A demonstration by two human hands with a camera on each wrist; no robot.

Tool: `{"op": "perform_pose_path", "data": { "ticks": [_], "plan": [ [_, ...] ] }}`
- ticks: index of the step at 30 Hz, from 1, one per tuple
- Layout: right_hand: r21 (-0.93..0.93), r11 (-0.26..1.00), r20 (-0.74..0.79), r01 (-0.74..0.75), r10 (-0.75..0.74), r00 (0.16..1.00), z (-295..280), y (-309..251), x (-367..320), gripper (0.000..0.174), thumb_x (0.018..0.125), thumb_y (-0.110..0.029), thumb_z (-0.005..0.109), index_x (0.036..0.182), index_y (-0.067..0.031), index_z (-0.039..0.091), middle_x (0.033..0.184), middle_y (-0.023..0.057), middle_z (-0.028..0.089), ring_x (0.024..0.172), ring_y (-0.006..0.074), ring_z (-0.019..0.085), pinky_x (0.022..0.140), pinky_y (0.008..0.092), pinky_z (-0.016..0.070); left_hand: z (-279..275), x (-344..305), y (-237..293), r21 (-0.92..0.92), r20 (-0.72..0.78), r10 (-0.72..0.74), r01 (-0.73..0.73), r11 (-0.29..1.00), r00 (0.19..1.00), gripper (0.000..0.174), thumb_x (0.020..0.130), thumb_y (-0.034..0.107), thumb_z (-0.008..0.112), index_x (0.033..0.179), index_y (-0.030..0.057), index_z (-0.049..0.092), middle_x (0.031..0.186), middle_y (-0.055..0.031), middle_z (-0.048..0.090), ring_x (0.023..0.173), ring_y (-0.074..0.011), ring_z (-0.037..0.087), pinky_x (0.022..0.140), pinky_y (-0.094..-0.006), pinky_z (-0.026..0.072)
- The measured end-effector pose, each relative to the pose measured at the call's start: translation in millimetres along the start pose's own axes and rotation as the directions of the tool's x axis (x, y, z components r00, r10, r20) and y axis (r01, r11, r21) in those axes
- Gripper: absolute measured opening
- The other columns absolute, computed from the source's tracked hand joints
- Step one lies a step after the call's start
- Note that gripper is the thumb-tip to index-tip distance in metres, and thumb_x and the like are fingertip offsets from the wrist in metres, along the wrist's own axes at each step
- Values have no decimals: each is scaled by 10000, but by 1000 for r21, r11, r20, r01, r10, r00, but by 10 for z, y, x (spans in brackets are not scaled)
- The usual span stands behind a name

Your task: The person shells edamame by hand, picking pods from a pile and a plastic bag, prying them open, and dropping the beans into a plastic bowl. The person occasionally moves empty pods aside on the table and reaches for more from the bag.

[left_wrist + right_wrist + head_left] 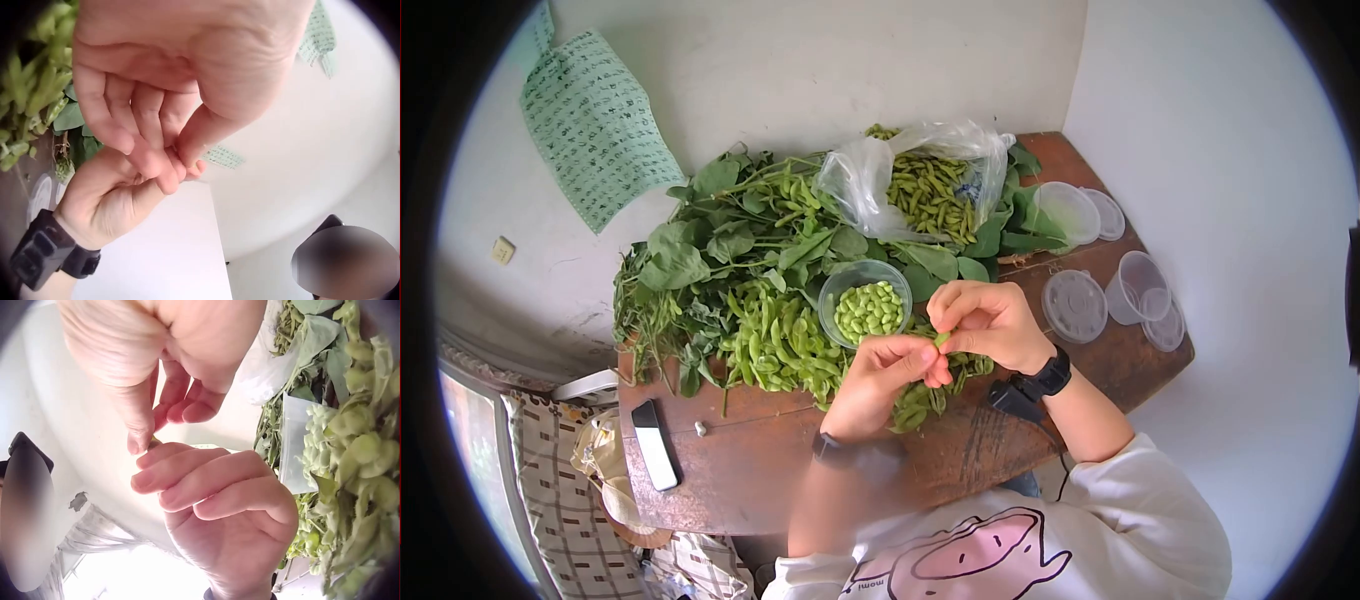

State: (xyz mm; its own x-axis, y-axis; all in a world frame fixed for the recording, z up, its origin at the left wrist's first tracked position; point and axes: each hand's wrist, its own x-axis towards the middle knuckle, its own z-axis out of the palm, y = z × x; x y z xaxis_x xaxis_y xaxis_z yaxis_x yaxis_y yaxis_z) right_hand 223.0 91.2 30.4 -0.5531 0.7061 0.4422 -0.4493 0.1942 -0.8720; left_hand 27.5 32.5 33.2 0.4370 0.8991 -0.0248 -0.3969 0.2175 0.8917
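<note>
Above the table's front part, both hands meet at a small green soybean pod (942,339). My left hand (880,380) pinches its near end between thumb and index finger, the other fingers loosely curled. From the right, my right hand (997,322) grips the pod with thumb and fingertips. Fingers hide most of the pod in both wrist views. Just behind the hands stands a clear round tub (827,322) holding shelled green soybeans (870,309), also seen beside the left hand in the right wrist view. Loose pods (775,340) are heaped left of the tub and under the hands.
Leafy soybean stalks (730,235) cover the back of the wooden table (740,470). A plastic bag of pods (930,195) lies on them. Clear empty tubs (1138,287) and lids (1074,305) are at the right, a phone (655,445) at the left edge.
</note>
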Motion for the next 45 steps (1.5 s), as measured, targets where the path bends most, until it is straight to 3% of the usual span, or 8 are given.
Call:
{"op": "perform_pose_path", "data": {
  "ticks": [9, 14, 16, 24, 26, 34, 36, 45],
  "plan": [
    [-21, 997, -6, -72, 72, 997, 51, -43, -14, 335, 794, 101, 691, 1114, 16, 647, 939, 35, 572, 856, 115, 550, 770, 251, 473, -44, -14, -35, -165, 15, -99, 100, 981, 995, 229, 933, 163, 633, 994, -52, 683, 901, -129, 689, 842, -187, 654, 771, -284, 512],
    [-17, 1000, -51, -6, 5, 999, 102, 7, -4, 446, 817, 86, 687, 1247, 11, 597, 886, 1, 541, 831, 83, 511, 759, 235, 461, -20, 6, -34, -108, -19, -13, 11, 994, 1000, 255, 938, 175, 635, 1014, -63, 684, 949, -159, 695, 849, -183, 649, 791, -281, 513],
    [-13, 999, -83, -33, 32, 996, 127, 36, -16, 466, 782, 108, 701, 1227, 9, 605, 858, 18, 537, 816, 115, 515, 732, 256, 453, -15, 15, -36, -91, -42, 5, -9, 996, 999, 253, 937, 180, 639, 1011, -57, 689, 949, -148, 698, 851, -171, 644, 797, -283, 510],
    [-40, 999, -154, -16, 10, 988, 69, -18, 34, 599, 761, 101, 730, 1309, 8, 505, 893, -2, 578, 822, 79, 549, 767, 239, 470, 121, 65, -29, 58, -161, 140, -133, 989, 977, 209, 914, 92, 655, 1093, -14, 672, 992, -86, 704, 846, -126, 632, 792, -273, 507],
    [-33, 999, -150, -8, 3, 989, 67, 6, 33, 603, 756, 100, 735, 1304, 6, 502, 889, 2, 578, 825, 86, 553, 775, 245, 467, 124, 64, -27, 61, -219, 179, -170, 984, 959, 230, 898, 64, 669, 1118, -4, 665, 1004, -74, 702, 848, -116, 628, 800, -272, 504],
    [38, 999, -57, 35, -33, 998, 86, 56, 22, 593, 761, 109, 722, 1303, 7, 506, 873, 1, 554, 845, 99, 538, 795, 254, 456, 105, 34, 89, 127, -76, 186, -176, 976, 980, 128, 882, 32, 671, 990, 31, 602, 1018, 13, 604, 958, -86, 552, 861, -248, 446],
    [37, 998, -56, -59, 61, 997, 124, 22, 22, 572, 779, 99, 710, 1310, 5, 519, 875, -10, 534, 842, 94, 518, 801, 253, 452, 87, 31, 75, 116, -77, 181, -171, 978, 980, 132, 885, 33, 667, 994, 31, 594, 1026, 8, 600, 964, -89, 551, 866, -248, 444],
    [-41, 991, -85, -128, 125, 989, 265, -31, 240, 593, 842, 47, 681, 1393, -6, 469, 879, -25, 525, 842, 62, 503, 797, 226, 443, 13, -30, 140, 177, -161, 223, -194, 965, 962, 182, 930, 65, 611, 1086, 25, 526, 1072, -14, 565, 1035, -97, 530, 920, -254, 426]
  ]
}}
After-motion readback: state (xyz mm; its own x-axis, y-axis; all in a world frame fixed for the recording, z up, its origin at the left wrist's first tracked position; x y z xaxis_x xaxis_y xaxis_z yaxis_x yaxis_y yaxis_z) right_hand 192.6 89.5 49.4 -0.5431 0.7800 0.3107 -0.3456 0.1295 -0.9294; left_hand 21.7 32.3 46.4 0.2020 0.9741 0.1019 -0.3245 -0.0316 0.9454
